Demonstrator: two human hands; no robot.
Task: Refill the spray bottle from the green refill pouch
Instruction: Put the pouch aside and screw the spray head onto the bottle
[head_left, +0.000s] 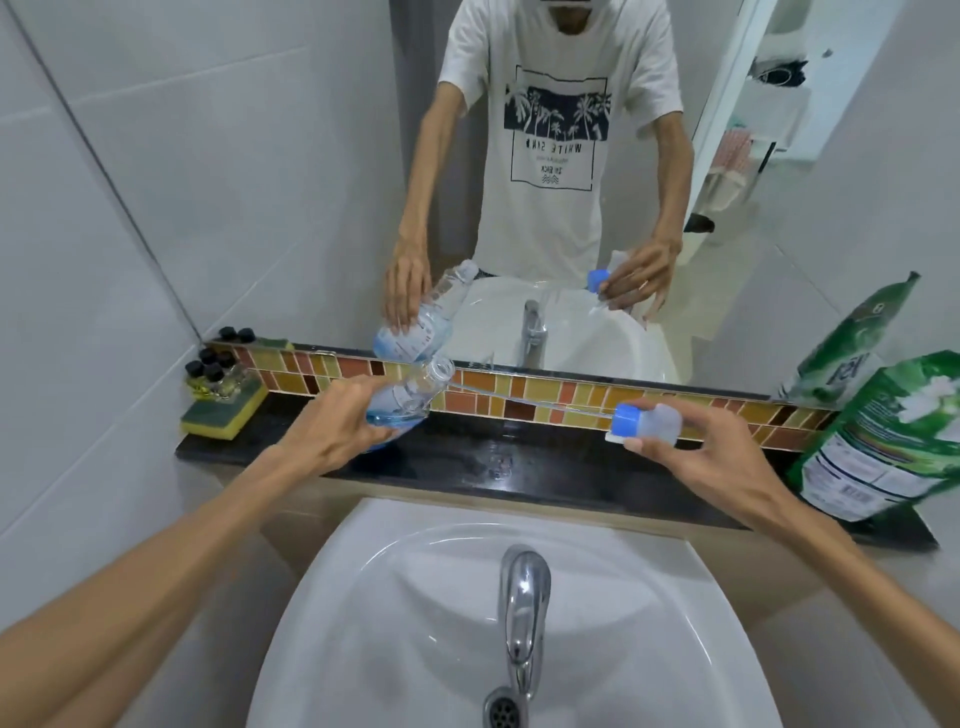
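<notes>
Spray bottle (402, 410) leans open-topped in the left hand (332, 431) over the counter's (467, 467) left end, its spray top (644, 425) pinched in the right hand (696, 457), so I think grabbing the green refill pouch (883, 441) at the right end comes next.

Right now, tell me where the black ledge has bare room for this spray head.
Free: the black stone ledge middle, between the tilted clear plastic bottle and the green refill pouch. Crowded: left end, with the yellow-green sponge and small black-capped bottles; right end, pouch.
</notes>
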